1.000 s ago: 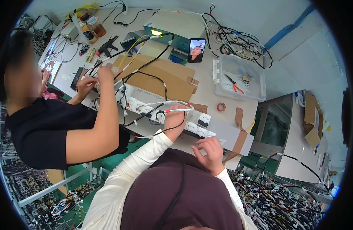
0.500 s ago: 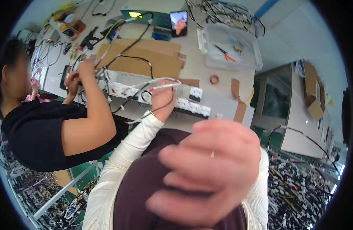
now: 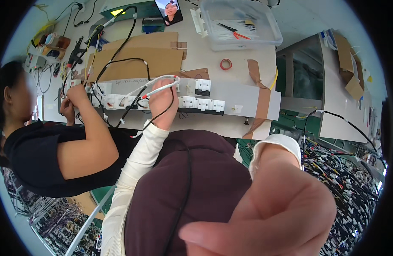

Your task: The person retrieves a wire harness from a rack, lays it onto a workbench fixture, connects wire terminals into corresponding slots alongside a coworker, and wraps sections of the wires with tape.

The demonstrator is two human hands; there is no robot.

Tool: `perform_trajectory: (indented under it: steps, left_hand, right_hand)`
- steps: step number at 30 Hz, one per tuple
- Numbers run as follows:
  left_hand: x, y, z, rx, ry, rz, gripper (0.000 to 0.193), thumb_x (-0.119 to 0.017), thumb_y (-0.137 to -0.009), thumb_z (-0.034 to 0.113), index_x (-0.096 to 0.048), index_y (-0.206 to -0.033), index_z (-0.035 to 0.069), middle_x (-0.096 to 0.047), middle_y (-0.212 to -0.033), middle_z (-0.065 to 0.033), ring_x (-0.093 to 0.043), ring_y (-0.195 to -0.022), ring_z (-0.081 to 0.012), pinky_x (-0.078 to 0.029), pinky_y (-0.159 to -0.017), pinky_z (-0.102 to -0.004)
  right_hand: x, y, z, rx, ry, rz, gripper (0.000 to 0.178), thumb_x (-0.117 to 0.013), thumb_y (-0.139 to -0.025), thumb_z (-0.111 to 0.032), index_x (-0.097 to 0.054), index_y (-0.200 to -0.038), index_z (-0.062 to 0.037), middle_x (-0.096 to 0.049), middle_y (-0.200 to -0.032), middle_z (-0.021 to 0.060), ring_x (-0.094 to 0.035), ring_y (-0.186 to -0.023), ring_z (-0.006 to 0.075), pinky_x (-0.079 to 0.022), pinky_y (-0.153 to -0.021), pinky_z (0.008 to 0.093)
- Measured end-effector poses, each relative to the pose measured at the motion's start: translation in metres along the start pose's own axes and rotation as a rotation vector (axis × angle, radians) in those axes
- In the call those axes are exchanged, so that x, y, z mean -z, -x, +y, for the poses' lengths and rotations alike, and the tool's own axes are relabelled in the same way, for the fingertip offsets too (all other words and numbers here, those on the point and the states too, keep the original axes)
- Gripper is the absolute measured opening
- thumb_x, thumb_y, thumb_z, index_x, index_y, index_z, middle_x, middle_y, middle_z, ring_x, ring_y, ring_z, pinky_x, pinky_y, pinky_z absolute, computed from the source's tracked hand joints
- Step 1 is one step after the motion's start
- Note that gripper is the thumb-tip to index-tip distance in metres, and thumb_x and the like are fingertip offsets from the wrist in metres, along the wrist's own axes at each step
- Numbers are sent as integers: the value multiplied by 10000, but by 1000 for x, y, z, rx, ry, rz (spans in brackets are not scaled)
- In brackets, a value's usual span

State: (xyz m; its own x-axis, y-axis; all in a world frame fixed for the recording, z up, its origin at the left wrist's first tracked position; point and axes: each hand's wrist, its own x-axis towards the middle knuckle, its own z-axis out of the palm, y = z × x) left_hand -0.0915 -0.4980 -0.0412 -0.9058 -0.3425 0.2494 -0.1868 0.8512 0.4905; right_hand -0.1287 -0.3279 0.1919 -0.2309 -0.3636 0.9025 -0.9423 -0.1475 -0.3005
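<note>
Hands above a worktop [image 3: 234, 121]. The left hand [image 3: 162, 104] is set against a row of white sockets [image 3: 203, 104], with a white cable [image 3: 161, 90] laid across it; the hand is presumably kept there to steady the cable, the fingers being bent out of sight. Whether it is closed on the cable cannot be told. The right hand [image 3: 277, 209] is raised close to the camera, its fingers loosely curled; nothing is seen in it, but the lower edge cuts it off, so its grasp cannot be judged. To the right of the left hand, a grey board [image 3: 243, 94] is crossed by brown tape [image 3: 263, 100] (apparently to keep it from sliding). Beyond that hand, cardboard [image 3: 141, 64] is laid flat, perhaps as a mat, and a roll of red tape [image 3: 226, 64] is placed farther right. To its left, small parts are hidden by a co-worker's hands [image 3: 77, 94]. Past the cardboard, a phone [image 3: 169, 13] is cut off by the upper edge.
</note>
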Motion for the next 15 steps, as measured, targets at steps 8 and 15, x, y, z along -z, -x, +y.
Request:
perform_trajectory:
  steps: [8,15]
  left_hand:
    - [-2,1,8,-3,-43,-40,89,-594,-899,90,-622,-973,48,-642,-976,-134,-625,-937,-326,-512,-790,-411]
    - [-1,-3,10,-15,-34,-37,79,-599,-888,97,-619,-962,78,-630,-928,-112,-632,-858,-316,-513,-713,-412]
  right_hand:
    - [-3,-4,28,112,-53,110,165,-735,-792,-211,-748,-951,-170,-687,-848,-27,-584,-670,145,-526,-585,271]
    - [16,-3,10,61,-47,94,161,-732,-758,-165,-738,-919,-159,-680,-826,-27,-597,-689,142,-517,-598,269]
